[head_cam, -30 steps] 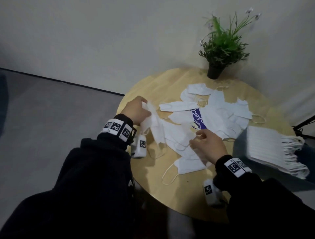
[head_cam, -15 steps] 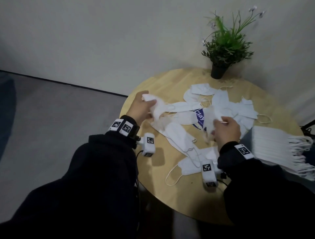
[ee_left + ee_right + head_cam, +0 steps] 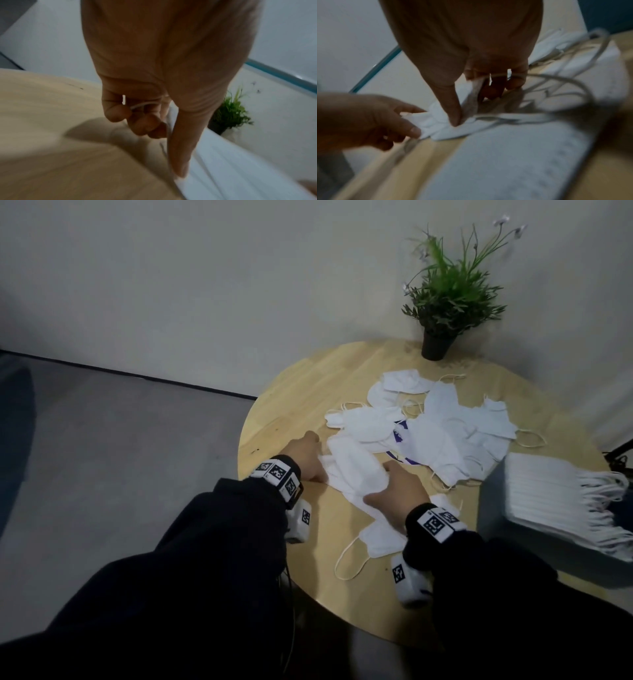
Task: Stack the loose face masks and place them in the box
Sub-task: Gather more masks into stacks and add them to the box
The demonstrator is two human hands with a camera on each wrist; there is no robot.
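Between my two hands lies a white face mask point(image 3: 356, 470) on the round wooden table point(image 3: 291, 392), near its left edge. My left hand point(image 3: 306, 460) grips the mask's left end; in the left wrist view its fingers point(image 3: 147, 124) curl round an ear loop and the thumb lies on the mask point(image 3: 231, 162). My right hand point(image 3: 394, 494) pinches the near end, thumb pressed on the mask point(image 3: 436, 121), fingers curled round a fold. Several loose masks point(image 3: 445, 433) lie heaped behind, covering a flat box with purple print point(image 3: 399, 436).
Another mask point(image 3: 380, 539) with a trailing ear loop lies under my right wrist. A neat stack of masks point(image 3: 555, 498) sits on a grey surface at the right. A potted plant point(image 3: 442, 299) stands at the table's far edge by the wall.
Both hands have come down and nearer, toward the table's left front. The mask held up by the left hand now lies low between both hands.
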